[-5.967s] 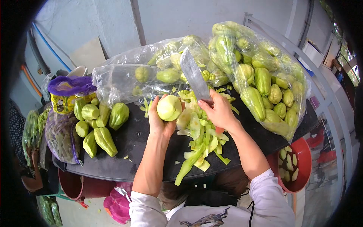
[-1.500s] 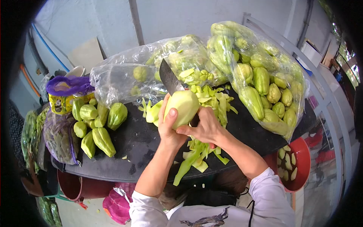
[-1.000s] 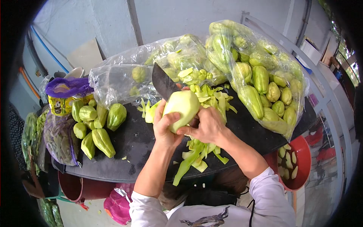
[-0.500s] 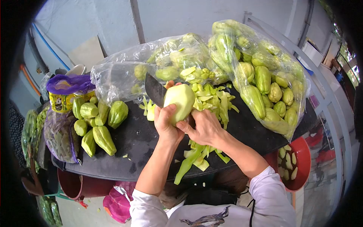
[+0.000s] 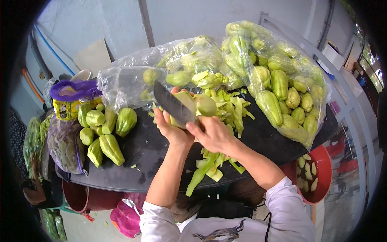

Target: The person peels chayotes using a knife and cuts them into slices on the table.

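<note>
My left hand (image 5: 177,133) cradles a peeled chayote (image 5: 185,99), which looks split into two pieces. The second pale piece (image 5: 206,105) leans out to the right, above my right hand (image 5: 215,135). Fingers of my right hand are wrapped round the handle of a knife, mostly hidden. Its broad dark blade (image 5: 171,103) points up and left, crossing in front of the chayote and covering part of it. Just behind and right of my hands lie green peelings (image 5: 229,107) in a heap. More peel strips (image 5: 205,169) rest nearer the front edge of the black table (image 5: 151,157).
Clear plastic bags of chayotes (image 5: 286,80) stand at the back and right. Several loose chayotes (image 5: 111,149) sit at left beside a purple net bag (image 5: 66,145). A red bucket (image 5: 322,189) with pale pieces is below right; another red container (image 5: 96,197) is below left.
The chayote was whole in my left hand and now appears divided. The blade has swung from behind it to across its front, and my left fingers have opened out beneath.
</note>
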Available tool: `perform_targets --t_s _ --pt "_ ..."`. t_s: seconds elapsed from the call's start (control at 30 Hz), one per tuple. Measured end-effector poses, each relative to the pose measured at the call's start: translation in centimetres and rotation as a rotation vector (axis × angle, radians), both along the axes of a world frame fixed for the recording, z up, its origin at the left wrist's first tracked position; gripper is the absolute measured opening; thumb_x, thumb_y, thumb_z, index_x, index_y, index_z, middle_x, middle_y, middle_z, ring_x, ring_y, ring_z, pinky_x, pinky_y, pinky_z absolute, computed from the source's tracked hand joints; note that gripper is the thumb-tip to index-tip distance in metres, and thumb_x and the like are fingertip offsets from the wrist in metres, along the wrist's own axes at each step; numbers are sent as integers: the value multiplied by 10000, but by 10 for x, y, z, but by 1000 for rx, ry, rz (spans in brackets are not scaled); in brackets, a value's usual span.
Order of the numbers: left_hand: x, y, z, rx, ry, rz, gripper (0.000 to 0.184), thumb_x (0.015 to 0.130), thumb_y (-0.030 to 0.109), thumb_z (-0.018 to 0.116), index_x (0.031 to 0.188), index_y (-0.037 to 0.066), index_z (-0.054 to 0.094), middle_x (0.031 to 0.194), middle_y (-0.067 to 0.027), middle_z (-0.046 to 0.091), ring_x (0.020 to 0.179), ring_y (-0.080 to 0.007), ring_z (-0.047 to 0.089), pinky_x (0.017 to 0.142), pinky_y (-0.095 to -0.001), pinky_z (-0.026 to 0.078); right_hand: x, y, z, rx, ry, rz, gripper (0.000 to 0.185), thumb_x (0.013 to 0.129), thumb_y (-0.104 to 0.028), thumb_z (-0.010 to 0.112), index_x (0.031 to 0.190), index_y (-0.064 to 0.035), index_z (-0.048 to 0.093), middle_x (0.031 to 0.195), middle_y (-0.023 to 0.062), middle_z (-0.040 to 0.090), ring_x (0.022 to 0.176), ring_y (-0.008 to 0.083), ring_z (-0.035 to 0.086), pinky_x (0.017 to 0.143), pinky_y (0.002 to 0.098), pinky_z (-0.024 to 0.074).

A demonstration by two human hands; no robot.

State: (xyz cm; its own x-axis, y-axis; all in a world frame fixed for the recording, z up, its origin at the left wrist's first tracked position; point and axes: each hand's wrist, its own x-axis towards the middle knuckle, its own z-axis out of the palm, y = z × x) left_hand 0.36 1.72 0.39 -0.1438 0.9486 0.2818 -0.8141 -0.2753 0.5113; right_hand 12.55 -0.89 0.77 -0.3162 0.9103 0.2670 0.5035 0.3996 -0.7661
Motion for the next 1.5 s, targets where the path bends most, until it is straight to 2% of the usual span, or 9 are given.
perform_targets --t_s 0.1,0.23,0.4,0.57,0.87,1.07,1.23,1.4,1.5 --pt "-12 10 -1 -85 -121 -169 717 949 623 452 1312 7 509 1191 -151 628 1139 -308 598 1041 -432 437 9 14 -1 -99 108 -81 703 950 -676 421 793 -13 595 568 57 540 526 202 542 510 389 435" --pt "-17 11 4 -204 -112 -128 574 1018 504 429 1355 42 465 1210 -135 619 1187 -313 588 1034 -492 460 30 23 -5 -115 253 -131 591 942 -605 526 833 -28 595 651 55 572 619 186 570 588 360 454" --pt "-3 8 2 -83 113 -64 611 1031 474 416 1516 162 213 1346 -112 509 1168 -331 592 1022 -507 465 23 11 8 -95 488 -23 413 864 -260 779 1089 3 554 886 34 639 789 111 621 722 269 517" --pt "5 -6 14 -138 27 -111 617 1015 513 411 1485 128 304 1361 -98 497 1285 -294 463 1101 -476 361 6 20 -10 -44 783 50 510 805 -48 809 1161 -34 444 1050 45 593 884 107 628 745 277 564" --pt "-14 -1 12 -196 -110 -379 671 1008 563 378 1344 -8 483 1305 -151 562 1258 -295 510 1108 -487 351 40 37 -5 -40 746 -11 529 782 -35 818 1165 -22 454 982 21 592 911 99 626 812 278 543" --pt "-19 2 8 -352 376 -700 554 1017 419 392 1341 -23 470 1209 -211 627 1115 -348 628 845 -514 576 66 42 6 64 544 12 610 811 -78 806 1288 4 435 1027 45 609 910 112 606 802 286 532" --pt "-15 3 8 -373 20 -508 518 1005 435 403 1317 38 520 1228 -147 628 1106 -367 611 900 -528 503 63 33 9 101 446 -37 583 849 -96 776 1308 5 431 990 76 630 843 115 616 735 269 526" --pt "-32 5 9 -264 -70 -351 542 997 522 403 1316 107 539 1270 -127 600 1198 -339 545 987 -616 398 49 19 6 -273 455 2 325 917 -172 707 1147 -4 550 793 52 657 670 155 619 642 330 509" --pt "-36 2 20 -305 -186 -250 536 974 538 429 1307 135 548 1292 -81 598 1230 -296 533 1066 -611 314 37 18 -3 -34 256 36 288 953 -218 644 1082 29 571 781 134 668 665 209 622 647 375 499"
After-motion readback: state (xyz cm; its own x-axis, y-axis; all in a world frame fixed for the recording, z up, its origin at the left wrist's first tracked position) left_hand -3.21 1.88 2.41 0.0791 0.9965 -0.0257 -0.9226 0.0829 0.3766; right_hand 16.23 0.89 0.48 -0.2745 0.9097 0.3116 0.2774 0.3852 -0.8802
